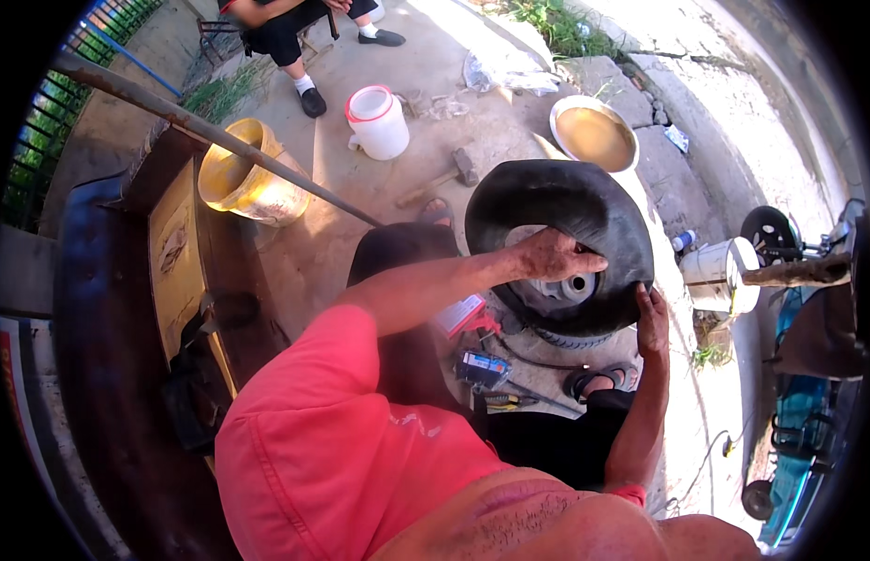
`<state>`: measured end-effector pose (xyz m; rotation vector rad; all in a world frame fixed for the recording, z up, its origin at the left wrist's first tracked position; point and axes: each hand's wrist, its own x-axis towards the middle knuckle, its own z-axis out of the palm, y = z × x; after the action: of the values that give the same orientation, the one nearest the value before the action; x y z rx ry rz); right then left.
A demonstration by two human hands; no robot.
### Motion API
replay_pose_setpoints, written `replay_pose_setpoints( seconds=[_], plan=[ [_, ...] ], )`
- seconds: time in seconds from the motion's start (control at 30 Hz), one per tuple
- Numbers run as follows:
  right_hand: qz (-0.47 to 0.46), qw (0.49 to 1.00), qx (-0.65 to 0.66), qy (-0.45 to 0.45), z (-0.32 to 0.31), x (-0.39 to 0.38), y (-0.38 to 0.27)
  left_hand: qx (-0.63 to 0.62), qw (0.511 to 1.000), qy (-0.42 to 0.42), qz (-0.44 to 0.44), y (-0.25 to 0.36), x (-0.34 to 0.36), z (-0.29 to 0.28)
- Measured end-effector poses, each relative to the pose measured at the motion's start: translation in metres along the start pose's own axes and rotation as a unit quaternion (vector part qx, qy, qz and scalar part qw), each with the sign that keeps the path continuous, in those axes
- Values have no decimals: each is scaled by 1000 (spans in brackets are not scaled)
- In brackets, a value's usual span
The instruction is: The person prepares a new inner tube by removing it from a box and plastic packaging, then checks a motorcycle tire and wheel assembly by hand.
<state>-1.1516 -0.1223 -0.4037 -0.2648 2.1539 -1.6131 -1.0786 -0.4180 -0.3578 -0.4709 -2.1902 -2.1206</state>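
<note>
A black inner tube (584,201), rounded and puffed out, is in front of me above a tyre (570,338) whose tread shows at its lower edge. Through the tube's middle a pale metal wheel hub (575,286) is visible. My left hand (552,256) reaches across from the left, fingers bent against the tube's inner edge; its fingertips are partly hidden. My right hand (652,320) grips the tube's outer edge at the lower right. Below the tube lie a small blue-and-black box (483,368) and a red-and-white packet (460,315).
A hammer (454,176) lies beyond the tube. Around stand a yellow bucket (253,178), a white jug (377,124), a basin of brownish water (594,136) and a white bucket (720,273). A metal pole (220,140) slants across the left. Another person (299,42) sits at the back.
</note>
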Motion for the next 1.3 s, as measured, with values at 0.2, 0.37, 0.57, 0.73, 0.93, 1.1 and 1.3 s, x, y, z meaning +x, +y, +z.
replay_pose_setpoints(
  seconds=[0.2,0.37,0.57,0.73,0.93,1.1,1.3],
  plan=[
    [6,1000,16,1,-1,1,3,26,1000,2,12,3,-1,0],
    [0,1000,-8,3,-4,-1,4,-13,1000,-3,-11,13,0,2],
    [18,999,47,7,3,-7,-6,-51,998,16,-25,11,-2,7],
    [21,998,57,20,0,-4,-1,-87,995,-10,-54,10,0,4],
    [29,998,60,-6,-3,-11,-13,-80,991,0,-110,19,-1,11],
    [15,999,37,17,-10,-4,4,-88,990,-27,-107,5,2,14],
    [22,998,48,20,5,-10,-11,-76,988,-29,-129,-4,-10,11]
  ],
)
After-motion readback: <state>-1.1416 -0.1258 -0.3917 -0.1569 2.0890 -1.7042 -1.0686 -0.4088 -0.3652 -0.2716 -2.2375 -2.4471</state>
